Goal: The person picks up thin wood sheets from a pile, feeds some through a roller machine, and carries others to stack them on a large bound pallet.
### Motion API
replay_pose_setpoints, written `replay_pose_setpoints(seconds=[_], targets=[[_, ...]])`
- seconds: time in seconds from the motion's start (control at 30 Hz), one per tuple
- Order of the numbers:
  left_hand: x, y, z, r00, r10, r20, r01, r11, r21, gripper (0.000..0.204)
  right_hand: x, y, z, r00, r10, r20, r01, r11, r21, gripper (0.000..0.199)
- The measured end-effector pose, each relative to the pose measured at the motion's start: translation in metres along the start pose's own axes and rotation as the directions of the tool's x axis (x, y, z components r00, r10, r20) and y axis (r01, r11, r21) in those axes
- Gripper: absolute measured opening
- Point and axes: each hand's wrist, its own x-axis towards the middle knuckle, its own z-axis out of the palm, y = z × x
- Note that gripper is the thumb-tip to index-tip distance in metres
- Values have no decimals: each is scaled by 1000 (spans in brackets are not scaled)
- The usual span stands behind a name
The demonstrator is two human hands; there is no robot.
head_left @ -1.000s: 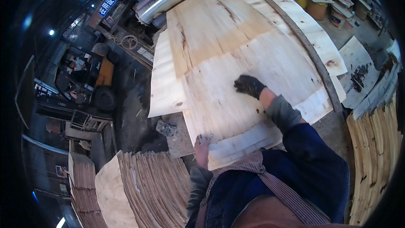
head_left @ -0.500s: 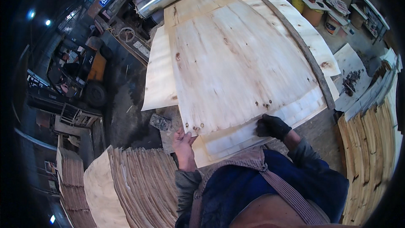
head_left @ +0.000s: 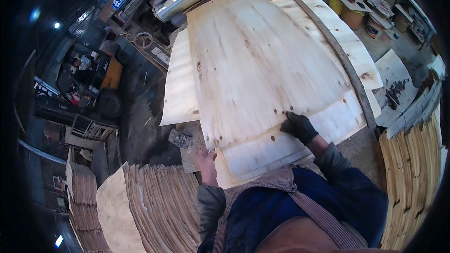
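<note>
A large, pale veneer sheet is laid flat on top of a stack of like sheets on the bench, its near edge drawn up close to the stack's near edge, so that the layers are squared one over the other. The right hand, in a dark glove, is pressed flat on the sheet close to its near right corner, fingers spread rather than closed; no pinch is made, and the sheet seems to be steadied or slid by pressure from above. The left hand, bare, is held at the near left corner of the stack, fingers loosely open against the sheet edges; whether anything is gripped there cannot be told.

The veneer sheet is thin and light-coloured, with long grain streaks running away from the person, small dark knots scattered near its near edge and left side, and a slightly uneven outline. Beneath it, offset sheets project at the left and right edges of the bench. Ribbed piles of stacked veneer are stood at the lower left and along the right.
</note>
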Motion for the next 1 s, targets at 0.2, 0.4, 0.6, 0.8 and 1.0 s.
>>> replay_pose_setpoints(seconds=[0.2, 0.4, 0.6, 0.8, 1.0], targets=[[4, -85, 15, 967, 206, 149, -247, 625, 741, 69, 115, -10, 34, 997, 74, -24, -70, 990, 125, 18], [2, -79, 19, 964, 146, 222, -255, 746, 615, 66, 188, -24, 43, 933, -219, 284, 110, 928, 356, 24], [-3, -61, 14, 980, -75, 183, 79, 997, -13, 55, 108, 3, 23, 934, 165, 317, -185, 982, 35, 27], [-13, -41, 11, 970, 23, 241, 41, 965, -259, 53, -34, 33, 4, 868, 379, 321, -397, 918, -11, 35], [-28, 0, 9, 954, 75, 289, 12, 958, -287, 55, -88, 38, -24, 864, 476, 165, -492, 868, 70, 27]])
